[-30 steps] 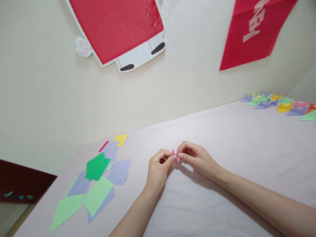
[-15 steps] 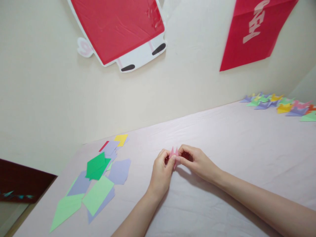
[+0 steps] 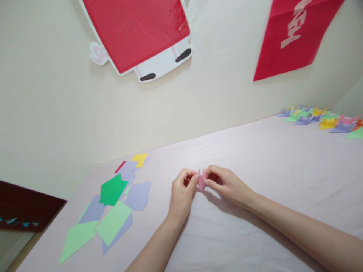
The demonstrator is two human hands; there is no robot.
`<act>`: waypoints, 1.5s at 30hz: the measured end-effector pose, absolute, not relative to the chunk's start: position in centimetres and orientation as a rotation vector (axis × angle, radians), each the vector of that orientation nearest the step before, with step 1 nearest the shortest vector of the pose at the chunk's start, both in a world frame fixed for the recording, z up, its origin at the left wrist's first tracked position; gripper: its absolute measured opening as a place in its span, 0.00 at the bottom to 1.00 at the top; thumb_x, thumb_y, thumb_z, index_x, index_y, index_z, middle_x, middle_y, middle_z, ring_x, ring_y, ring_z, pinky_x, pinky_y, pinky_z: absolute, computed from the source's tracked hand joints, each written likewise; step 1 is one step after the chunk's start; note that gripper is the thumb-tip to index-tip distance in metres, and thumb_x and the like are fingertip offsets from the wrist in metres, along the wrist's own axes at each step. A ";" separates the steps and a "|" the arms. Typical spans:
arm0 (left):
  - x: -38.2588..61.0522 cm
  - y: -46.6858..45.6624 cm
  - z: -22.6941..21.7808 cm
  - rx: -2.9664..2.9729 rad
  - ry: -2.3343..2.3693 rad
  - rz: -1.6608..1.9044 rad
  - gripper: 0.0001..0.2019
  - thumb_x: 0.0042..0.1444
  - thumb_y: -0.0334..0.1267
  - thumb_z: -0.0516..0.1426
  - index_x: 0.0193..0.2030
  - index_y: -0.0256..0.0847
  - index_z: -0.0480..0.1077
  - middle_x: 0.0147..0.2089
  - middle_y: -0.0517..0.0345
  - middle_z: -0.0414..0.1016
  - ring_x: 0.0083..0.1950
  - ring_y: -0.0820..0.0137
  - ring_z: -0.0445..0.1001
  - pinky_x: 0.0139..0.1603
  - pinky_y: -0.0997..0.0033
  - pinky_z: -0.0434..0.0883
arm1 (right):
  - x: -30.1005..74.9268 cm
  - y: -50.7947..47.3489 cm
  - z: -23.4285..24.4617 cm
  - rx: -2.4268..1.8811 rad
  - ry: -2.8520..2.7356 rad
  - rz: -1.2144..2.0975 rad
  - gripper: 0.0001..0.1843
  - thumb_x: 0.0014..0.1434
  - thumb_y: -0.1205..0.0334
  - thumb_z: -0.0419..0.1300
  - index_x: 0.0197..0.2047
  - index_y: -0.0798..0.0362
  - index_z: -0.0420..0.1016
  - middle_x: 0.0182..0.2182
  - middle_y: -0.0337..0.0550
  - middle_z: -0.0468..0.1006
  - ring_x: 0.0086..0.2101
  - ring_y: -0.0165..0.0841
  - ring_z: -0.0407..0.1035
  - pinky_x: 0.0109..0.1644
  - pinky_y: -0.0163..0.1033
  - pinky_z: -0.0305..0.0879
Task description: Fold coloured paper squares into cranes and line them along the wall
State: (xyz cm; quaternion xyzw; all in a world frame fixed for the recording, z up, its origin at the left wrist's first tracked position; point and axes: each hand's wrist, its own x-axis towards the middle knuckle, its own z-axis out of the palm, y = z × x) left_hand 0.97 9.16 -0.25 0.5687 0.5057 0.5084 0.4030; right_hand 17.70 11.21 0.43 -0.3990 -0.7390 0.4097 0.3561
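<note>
Pink folded paper point(image 3: 201, 182) pinched btwn L hand point(image 3: 180, 190) & R hand point(image 3: 228, 186)

Paper is held over pale cloth point(image 3: 227, 238), gripped at its L edge by one & R edge by the other, w/ two sharp tips left exposed btwn them. Loose sheets point(image 3: 114, 222), mostly lt. green & lavender, are spread to L of the hands. Multicol. folded figures point(image 3: 329, 124) are grouped beyond & well R of them, nr. wall point(image 3: 221, 102).
</note>
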 end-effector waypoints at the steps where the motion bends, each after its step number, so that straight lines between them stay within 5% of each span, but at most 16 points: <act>1: 1.0 9.2 -0.3 1.434 1.273 1.285 0.07 0.59 0.39 0.58 0.32 0.39 0.71 0.32 0.59 0.72 0.35 0.70 0.69 0.39 0.73 0.65 | 17.7 11.2 0.5 -1.027 -1.895 1.077 0.09 0.60 0.57 0.56 0.32 0.54 0.71 0.28 0.39 0.72 0.28 0.31 0.63 0.32 0.35 0.58; 29: 2.1 8.7 0.3 1.243 1.162 1.305 0.10 0.57 0.42 0.60 0.31 0.39 0.72 0.29 0.62 0.71 0.32 0.72 0.67 0.36 0.74 0.63 | 17.4 11.3 0.2 -0.898 -1.509 1.412 0.17 0.56 0.49 0.64 0.26 0.54 0.75 0.25 0.39 0.76 0.31 0.32 0.69 0.39 0.37 0.64; 45: 2.4 8.1 0.6 1.508 1.334 1.209 0.11 0.60 0.43 0.57 0.30 0.40 0.72 0.31 0.59 0.72 0.34 0.70 0.68 0.36 0.73 0.64 | 17.6 11.5 0.1 -0.869 -1.651 1.344 0.22 0.62 0.44 0.57 0.25 0.52 0.64 0.24 0.36 0.66 0.27 0.30 0.61 0.34 0.35 0.58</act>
